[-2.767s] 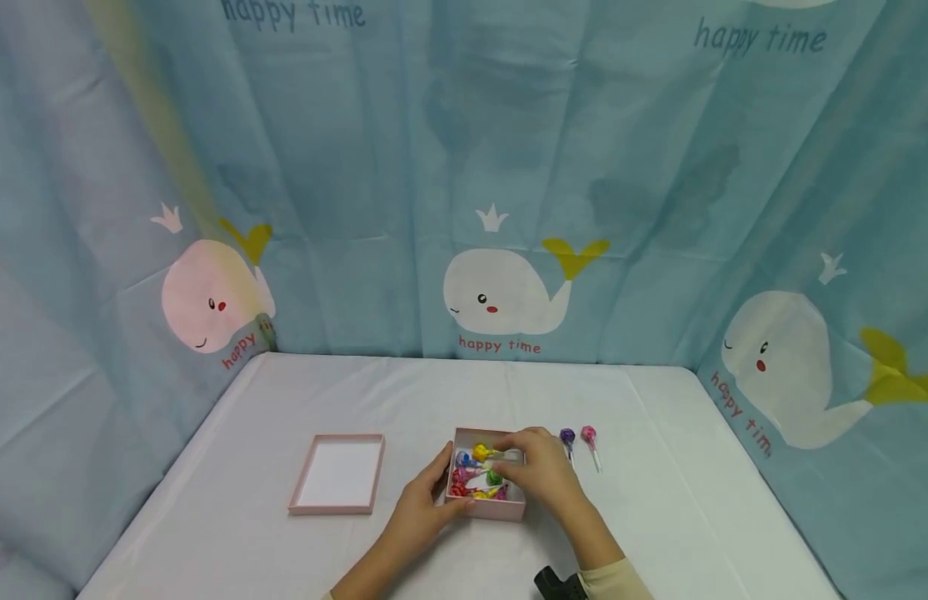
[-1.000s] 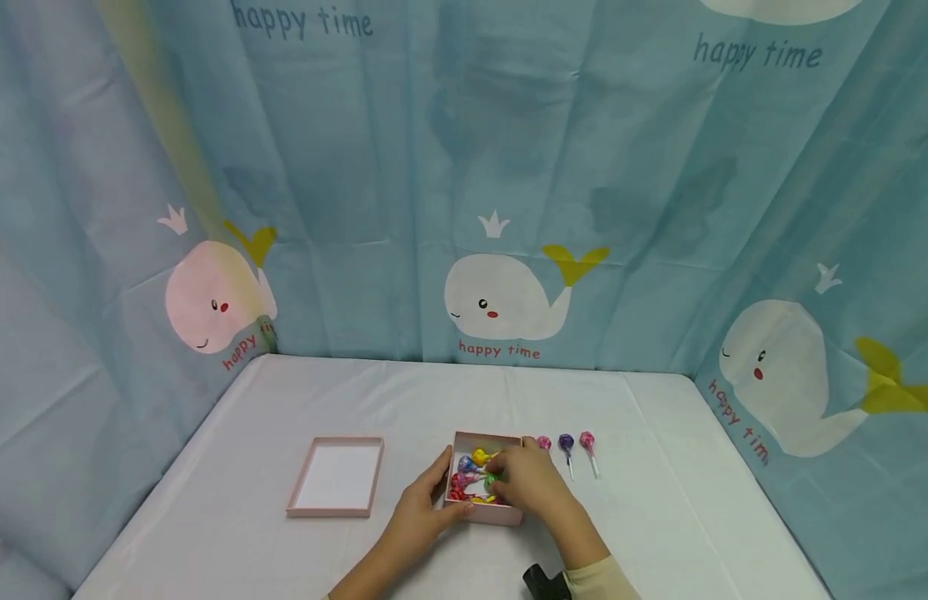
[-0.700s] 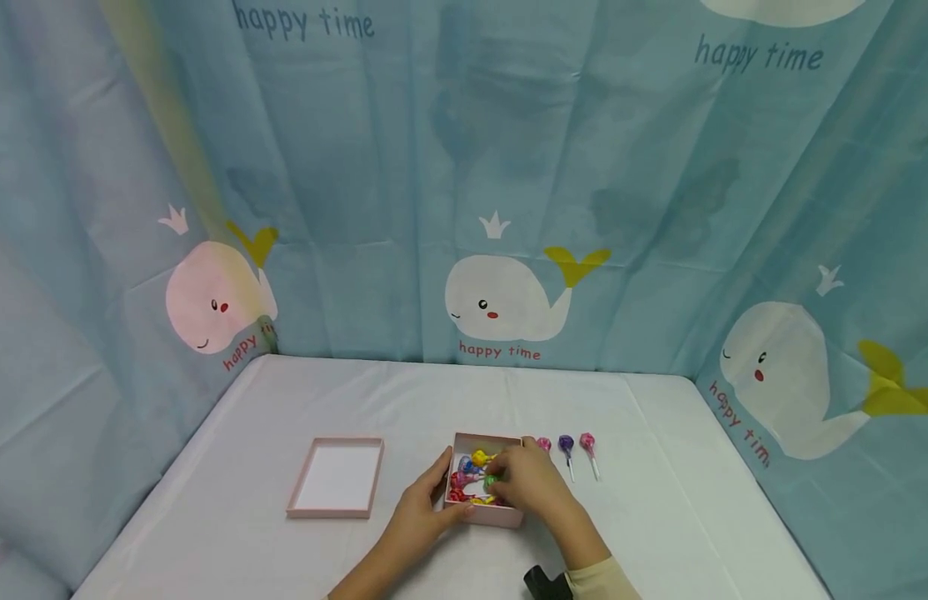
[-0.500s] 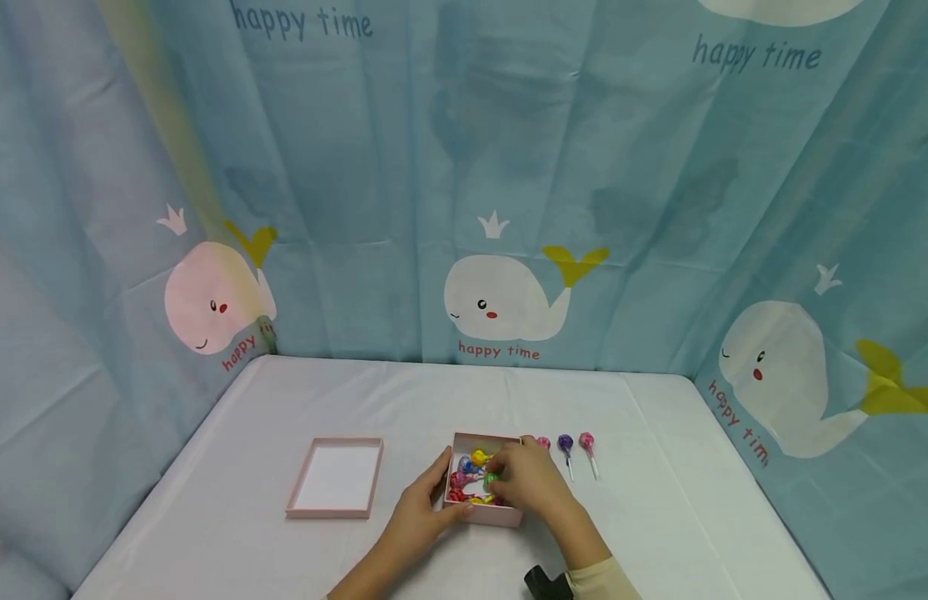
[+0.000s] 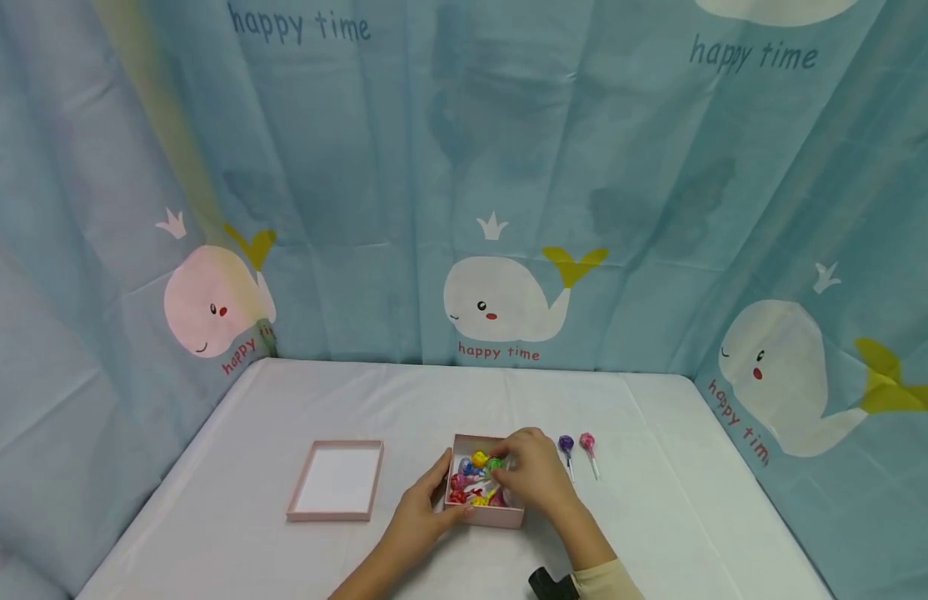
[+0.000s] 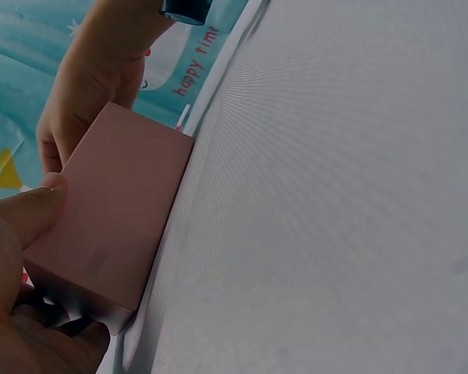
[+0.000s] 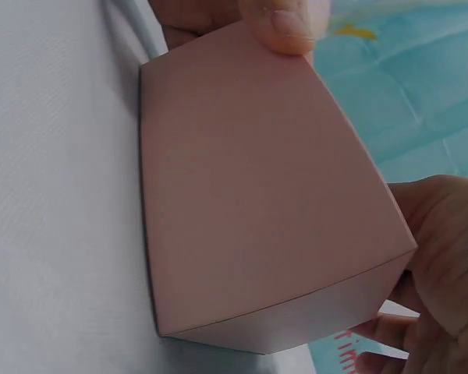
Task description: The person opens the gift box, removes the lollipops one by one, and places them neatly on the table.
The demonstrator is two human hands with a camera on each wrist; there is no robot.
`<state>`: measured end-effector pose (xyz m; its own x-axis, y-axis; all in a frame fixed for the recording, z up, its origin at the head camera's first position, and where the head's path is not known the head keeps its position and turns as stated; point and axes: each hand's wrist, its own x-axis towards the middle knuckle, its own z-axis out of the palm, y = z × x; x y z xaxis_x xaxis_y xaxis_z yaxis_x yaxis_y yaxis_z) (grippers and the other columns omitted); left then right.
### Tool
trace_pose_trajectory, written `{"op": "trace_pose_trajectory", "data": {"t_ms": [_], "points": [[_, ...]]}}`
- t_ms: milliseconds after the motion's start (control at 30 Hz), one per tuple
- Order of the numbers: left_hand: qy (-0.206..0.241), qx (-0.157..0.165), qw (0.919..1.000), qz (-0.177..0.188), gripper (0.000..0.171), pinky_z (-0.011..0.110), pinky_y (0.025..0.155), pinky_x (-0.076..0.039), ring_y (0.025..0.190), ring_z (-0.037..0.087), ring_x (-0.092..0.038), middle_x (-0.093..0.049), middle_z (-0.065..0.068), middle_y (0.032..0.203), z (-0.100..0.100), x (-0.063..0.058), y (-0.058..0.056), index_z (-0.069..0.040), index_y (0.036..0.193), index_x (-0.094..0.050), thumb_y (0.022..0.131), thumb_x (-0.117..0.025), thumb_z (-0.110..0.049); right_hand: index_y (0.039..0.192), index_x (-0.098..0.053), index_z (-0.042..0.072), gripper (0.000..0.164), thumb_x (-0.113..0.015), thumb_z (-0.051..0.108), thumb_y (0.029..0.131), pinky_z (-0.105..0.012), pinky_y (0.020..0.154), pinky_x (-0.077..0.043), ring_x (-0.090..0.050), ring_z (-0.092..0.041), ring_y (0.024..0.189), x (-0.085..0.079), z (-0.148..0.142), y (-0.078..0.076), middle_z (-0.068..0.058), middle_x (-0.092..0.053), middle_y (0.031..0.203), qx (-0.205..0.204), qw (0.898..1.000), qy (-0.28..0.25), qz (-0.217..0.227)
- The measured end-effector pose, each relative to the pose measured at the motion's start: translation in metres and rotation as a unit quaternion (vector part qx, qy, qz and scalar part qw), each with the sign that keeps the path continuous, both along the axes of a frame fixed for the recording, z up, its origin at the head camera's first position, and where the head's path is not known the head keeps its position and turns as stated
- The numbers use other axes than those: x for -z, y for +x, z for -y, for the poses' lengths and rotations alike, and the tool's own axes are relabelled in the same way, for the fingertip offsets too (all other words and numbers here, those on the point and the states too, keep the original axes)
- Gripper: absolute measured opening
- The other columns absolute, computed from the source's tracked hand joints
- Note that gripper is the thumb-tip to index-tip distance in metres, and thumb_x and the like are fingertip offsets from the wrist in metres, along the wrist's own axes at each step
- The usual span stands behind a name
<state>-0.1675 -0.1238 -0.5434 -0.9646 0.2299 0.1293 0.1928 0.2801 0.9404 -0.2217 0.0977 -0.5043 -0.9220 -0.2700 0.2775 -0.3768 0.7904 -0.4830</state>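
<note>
An open pink box (image 5: 494, 517) sits on the white table, holding several wrapped lollipops in yellow, blue, red, pink and green. My left hand (image 5: 417, 512) grips it at the left, thumb on the near wall and fingers on the left side; the left wrist view shows this thumb (image 6: 43, 206) against the box. Over the right part of the box, my right hand (image 5: 541, 475) has thumb and index finger around a green lollipop (image 5: 495, 463). Its stick is hard to make out. The right wrist view shows the box's outer walls, with the lollipops hidden.
The shallow pink lid (image 5: 335, 479) lies to the left, white inside up. Right of the box are a purple lollipop (image 5: 566, 444) and a pink lollipop (image 5: 587, 441). A blue whale-print curtain (image 5: 501, 167) surrounds the back and sides of the table.
My right hand has moved slightly away from me over the box, and the green lollipop has shifted with it. It now covers another pink lollipop on the table. The left hand keeps its place.
</note>
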Motion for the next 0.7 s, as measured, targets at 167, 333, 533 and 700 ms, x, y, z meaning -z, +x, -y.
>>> {"op": "trace_pose_trajectory", "data": {"t_ms": [167,333,533,700], "points": [[-0.001,0.001,1.0,0.004,0.099,0.043,0.119,-0.036,0.152,0.036,-0.031,-0.03,0.014,0.166,0.0,0.001,0.0,-0.009,0.162,-0.029,0.085,-0.084,-0.038,0.1,-0.08,0.024,0.018,-0.086,0.025,0.083,-0.053,0.107,-0.051,-0.061,-0.022,0.117,-0.007,-0.001,0.001,0.012,-0.073,0.101,0.014,0.999,-0.042,-0.003],[-0.008,0.0,1.0,0.003,0.099,0.043,0.118,-0.036,0.152,0.035,-0.03,-0.03,0.014,0.166,-0.002,0.001,-0.001,-0.008,0.162,-0.029,0.085,-0.083,-0.038,0.102,-0.08,0.026,0.019,-0.086,0.025,0.085,-0.052,0.106,-0.052,-0.061,-0.019,0.117,-0.011,-0.002,0.001,0.013,-0.073,0.104,0.021,0.998,-0.057,-0.015],[-0.007,-0.002,1.0,-0.003,0.098,0.043,0.118,-0.036,0.151,0.036,-0.031,-0.031,0.015,0.166,-0.002,0.001,-0.001,-0.007,0.161,-0.03,0.085,-0.084,-0.037,0.105,-0.08,0.02,0.021,-0.086,0.024,0.085,-0.051,0.107,-0.05,-0.061,-0.02,0.117,-0.019,-0.005,0.002,0.009,-0.074,0.107,0.017,0.995,-0.081,-0.052],[-0.015,-0.009,0.9998,-0.003,0.098,0.043,0.118,-0.036,0.151,0.035,-0.032,-0.031,0.014,0.166,-0.002,0.002,-0.002,-0.007,0.161,-0.031,0.085,-0.084,-0.037,0.105,-0.08,0.021,0.022,-0.087,0.024,0.084,-0.05,0.106,-0.05,-0.061,-0.018,0.115,-0.026,-0.013,0.001,0.011,-0.073,0.106,0.019,0.993,-0.09,-0.07]]}}
